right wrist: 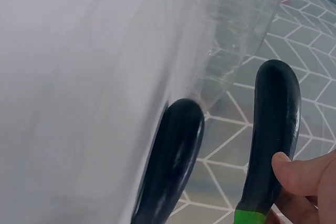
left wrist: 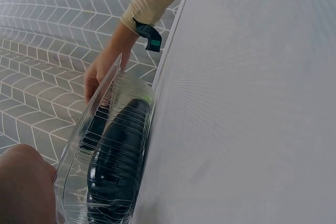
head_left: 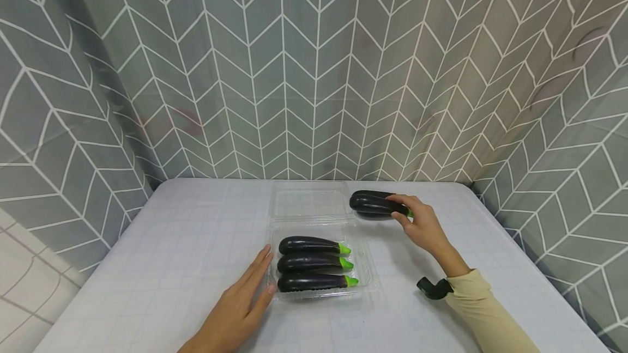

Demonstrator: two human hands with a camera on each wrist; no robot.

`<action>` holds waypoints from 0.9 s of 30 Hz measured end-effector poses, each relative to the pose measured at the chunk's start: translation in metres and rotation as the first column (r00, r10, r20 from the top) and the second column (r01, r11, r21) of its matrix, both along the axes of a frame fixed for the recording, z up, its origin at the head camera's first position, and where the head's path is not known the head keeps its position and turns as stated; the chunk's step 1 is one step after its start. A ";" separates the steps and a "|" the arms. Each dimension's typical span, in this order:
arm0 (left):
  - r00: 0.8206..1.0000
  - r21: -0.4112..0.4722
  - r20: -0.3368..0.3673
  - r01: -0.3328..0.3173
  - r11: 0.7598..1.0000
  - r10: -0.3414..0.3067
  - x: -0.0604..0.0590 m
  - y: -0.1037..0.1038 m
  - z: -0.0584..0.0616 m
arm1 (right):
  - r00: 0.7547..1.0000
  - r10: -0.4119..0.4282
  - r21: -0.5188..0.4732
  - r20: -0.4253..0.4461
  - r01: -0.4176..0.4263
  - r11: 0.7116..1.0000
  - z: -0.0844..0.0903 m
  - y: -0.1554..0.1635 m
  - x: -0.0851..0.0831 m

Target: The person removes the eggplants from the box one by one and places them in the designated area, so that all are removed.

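Note:
My right hand (head_left: 422, 226) pinches a dark eggplant (right wrist: 275, 129) near its green stem end, thumb on one side. The eggplant is raised off the table, in front of a second eggplant (right wrist: 176, 156) that lies on the table. Left of them a clear plastic clamshell container (head_left: 365, 266) stands with its lid (head_left: 309, 203) folded back. Three eggplants lie side by side in its base, green stems to the right: a far one (head_left: 306, 244), a middle one (head_left: 309, 262) and a near one (head_left: 309, 282). My left hand (head_left: 235, 306), fingers extended, touches the container's left side.
A white cloth covers the table (head_left: 186, 244). Grey curtains (head_left: 304, 80) with white chevron lines stand behind it and at both sides. A black strap (head_left: 435, 288) sits at the right wrist by the sleeve.

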State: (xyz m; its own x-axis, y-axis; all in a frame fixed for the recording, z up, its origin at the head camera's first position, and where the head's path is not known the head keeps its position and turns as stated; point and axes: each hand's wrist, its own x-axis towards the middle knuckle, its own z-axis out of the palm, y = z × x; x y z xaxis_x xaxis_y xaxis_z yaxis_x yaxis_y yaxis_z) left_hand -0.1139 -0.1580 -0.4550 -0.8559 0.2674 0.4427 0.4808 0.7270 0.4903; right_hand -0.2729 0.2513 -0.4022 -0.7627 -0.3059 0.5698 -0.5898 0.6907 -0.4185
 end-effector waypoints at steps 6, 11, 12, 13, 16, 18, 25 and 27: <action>1.000 -0.013 -0.013 -0.008 1.000 0.008 0.001 0.000 0.000 | 0.999 -0.026 0.020 0.043 0.025 0.999 -0.005 0.006 -0.004; 1.000 -0.017 -0.004 -0.010 1.000 0.009 0.000 0.000 -0.001 | 0.996 -0.038 0.028 0.078 0.036 0.999 -0.010 0.010 -0.008; 1.000 -0.016 0.001 -0.010 1.000 0.010 0.000 0.000 -0.001 | 0.996 -0.041 0.031 0.083 0.038 0.999 -0.011 0.011 -0.009; 1.000 -0.015 0.003 -0.010 1.000 0.010 0.000 0.000 -0.001 | 0.995 -0.043 0.034 0.086 0.040 0.999 -0.012 0.012 -0.010; 1.000 -0.009 0.003 -0.009 1.000 0.009 0.000 0.000 -0.001 | 0.995 -0.043 0.038 0.090 0.039 0.998 -0.014 0.014 -0.011; 1.000 -0.006 0.000 -0.010 1.000 0.010 0.000 0.000 -0.001 | 0.996 -0.041 0.039 0.082 0.038 0.999 -0.015 0.016 -0.012; 1.000 -0.011 -0.001 -0.015 1.000 0.015 0.001 0.000 -0.001 | 0.995 -0.052 0.043 0.085 0.048 0.998 -0.022 0.021 -0.015; 1.000 -0.012 0.001 -0.016 1.000 0.016 0.000 0.000 -0.001 | 0.994 -0.055 0.045 0.091 0.052 0.998 -0.023 0.022 -0.016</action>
State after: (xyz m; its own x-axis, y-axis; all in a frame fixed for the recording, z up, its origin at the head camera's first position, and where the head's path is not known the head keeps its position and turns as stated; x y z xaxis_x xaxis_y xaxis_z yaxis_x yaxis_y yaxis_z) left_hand -0.1138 -0.1578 -0.4557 -0.8604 0.2587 0.4390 0.4685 0.7404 0.4820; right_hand -0.2891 0.2734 -0.4250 -0.8274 -0.2856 0.4835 -0.5116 0.7384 -0.4393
